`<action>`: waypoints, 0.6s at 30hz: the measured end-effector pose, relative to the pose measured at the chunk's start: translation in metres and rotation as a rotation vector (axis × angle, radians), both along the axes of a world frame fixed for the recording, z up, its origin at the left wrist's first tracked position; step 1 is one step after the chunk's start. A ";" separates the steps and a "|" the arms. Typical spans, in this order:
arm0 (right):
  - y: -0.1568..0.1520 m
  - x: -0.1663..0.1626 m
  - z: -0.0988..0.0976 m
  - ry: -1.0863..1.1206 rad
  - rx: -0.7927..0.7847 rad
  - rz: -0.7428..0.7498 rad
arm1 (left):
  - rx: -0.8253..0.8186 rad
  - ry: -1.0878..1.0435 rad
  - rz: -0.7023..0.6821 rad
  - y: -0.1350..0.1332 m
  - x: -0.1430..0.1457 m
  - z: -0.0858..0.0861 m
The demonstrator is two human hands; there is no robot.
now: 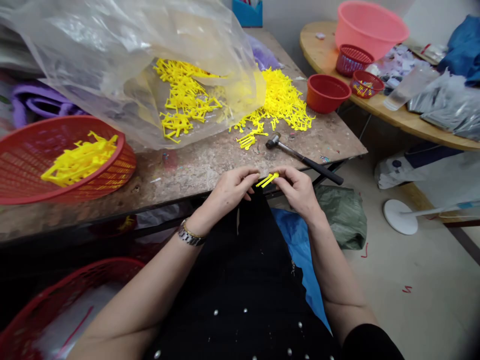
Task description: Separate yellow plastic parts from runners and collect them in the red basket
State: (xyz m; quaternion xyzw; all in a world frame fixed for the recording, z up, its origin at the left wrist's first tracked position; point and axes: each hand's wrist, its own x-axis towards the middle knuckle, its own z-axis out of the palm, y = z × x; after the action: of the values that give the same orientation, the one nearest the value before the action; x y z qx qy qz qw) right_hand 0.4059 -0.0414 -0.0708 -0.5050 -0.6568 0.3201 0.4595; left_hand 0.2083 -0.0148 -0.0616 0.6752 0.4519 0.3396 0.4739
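Between my two hands, over my lap at the table's front edge, is a small yellow plastic piece (pixel 265 181) with thin prongs. My right hand (pixel 296 189) pinches its rounded end between thumb and finger. On the other side my left hand (pixel 234 189) has thumb and forefinger closed near the prong tips; whether it grips anything is hidden. Just beyond my hands lie a few loose yellow pieces (pixel 247 140). A hammer (pixel 300 157) rests close by, its black handle jutting past the table edge. Farther back is a large heap of yellow pieces (pixel 285 100).
A clear plastic bag (pixel 123 95) spills yellow pieces onto the worn table (pixel 195 167). At left a red basket (pixel 123 167) holds more. A red bowl (pixel 326 95) sits at the right corner. Behind stands a wooden table (pixel 317 37) with a pink basin (pixel 369 27).
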 end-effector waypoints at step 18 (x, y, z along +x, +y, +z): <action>0.063 -0.011 -0.002 -0.275 0.092 -0.074 | 0.712 0.456 0.093 0.034 0.006 -0.002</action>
State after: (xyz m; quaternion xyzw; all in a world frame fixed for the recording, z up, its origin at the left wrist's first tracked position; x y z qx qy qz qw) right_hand 0.3950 0.0215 -0.0730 -0.5464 -0.7084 0.2005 0.3994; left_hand 0.2147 0.0195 -0.0635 0.8334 0.4297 0.3375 0.0835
